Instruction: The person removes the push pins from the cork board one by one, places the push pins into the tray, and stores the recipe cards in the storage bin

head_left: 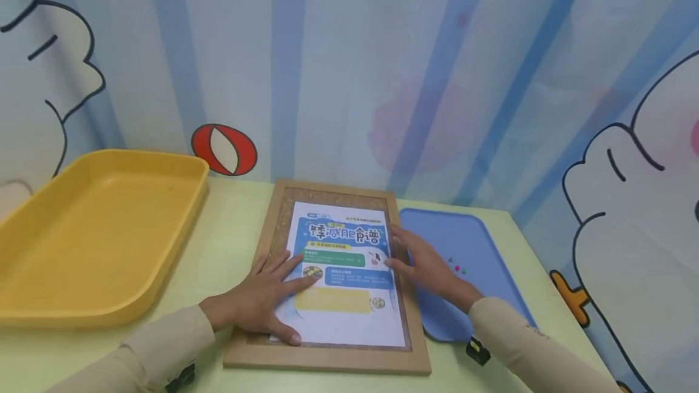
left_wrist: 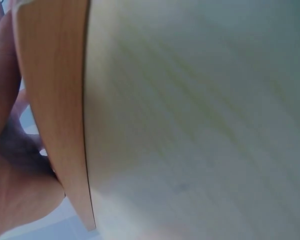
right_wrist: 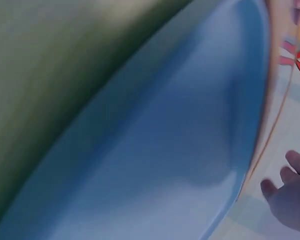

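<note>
A printed sheet (head_left: 349,327) with blue, green and yellow blocks and Chinese lettering lies on a wood-framed cork board (head_left: 327,364). My left hand (head_left: 262,299) rests spread over the sheet's lower left part and the board's left border. On the opposite side, my right hand (head_left: 428,262) has its fingers at the sheet's right edge, reaching over the frame. The left wrist view catches the left hand (left_wrist: 20,175) beside the wooden frame edge (left_wrist: 57,100). Relaxed, separated fingers of the right hand (right_wrist: 292,200) show in the right wrist view.
A blue tray (head_left: 445,235) sits right of the board, partly under my right forearm, with several tiny coloured pieces (head_left: 457,268) on it. A large yellow tray (head_left: 104,229) stands at the left. Behind the pale yellow table (head_left: 235,217) hangs a printed striped curtain (head_left: 349,77).
</note>
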`<move>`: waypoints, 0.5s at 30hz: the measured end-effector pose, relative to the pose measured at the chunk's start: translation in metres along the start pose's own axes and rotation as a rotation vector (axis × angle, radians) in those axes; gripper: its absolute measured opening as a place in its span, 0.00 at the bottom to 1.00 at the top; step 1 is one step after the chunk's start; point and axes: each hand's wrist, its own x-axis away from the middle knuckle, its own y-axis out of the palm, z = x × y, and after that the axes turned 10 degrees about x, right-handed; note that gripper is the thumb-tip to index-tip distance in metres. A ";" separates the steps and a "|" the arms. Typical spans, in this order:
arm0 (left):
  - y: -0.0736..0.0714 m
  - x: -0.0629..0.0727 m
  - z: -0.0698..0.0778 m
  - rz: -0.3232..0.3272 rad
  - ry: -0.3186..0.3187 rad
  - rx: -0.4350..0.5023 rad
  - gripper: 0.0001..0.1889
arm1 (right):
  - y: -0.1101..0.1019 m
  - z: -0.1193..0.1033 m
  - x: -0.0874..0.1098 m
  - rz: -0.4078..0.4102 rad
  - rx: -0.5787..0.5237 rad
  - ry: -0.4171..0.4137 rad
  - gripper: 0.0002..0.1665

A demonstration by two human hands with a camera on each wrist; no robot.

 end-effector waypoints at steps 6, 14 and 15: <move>0.003 -0.001 -0.001 -0.005 -0.012 -0.012 0.56 | 0.019 -0.003 -0.003 -0.116 0.282 -0.109 0.47; 0.003 -0.001 -0.002 -0.003 -0.017 -0.019 0.55 | 0.028 -0.011 -0.005 -0.245 0.354 -0.094 0.44; 0.002 0.000 -0.002 -0.003 -0.015 -0.021 0.54 | 0.028 -0.011 -0.006 -0.249 0.360 -0.093 0.45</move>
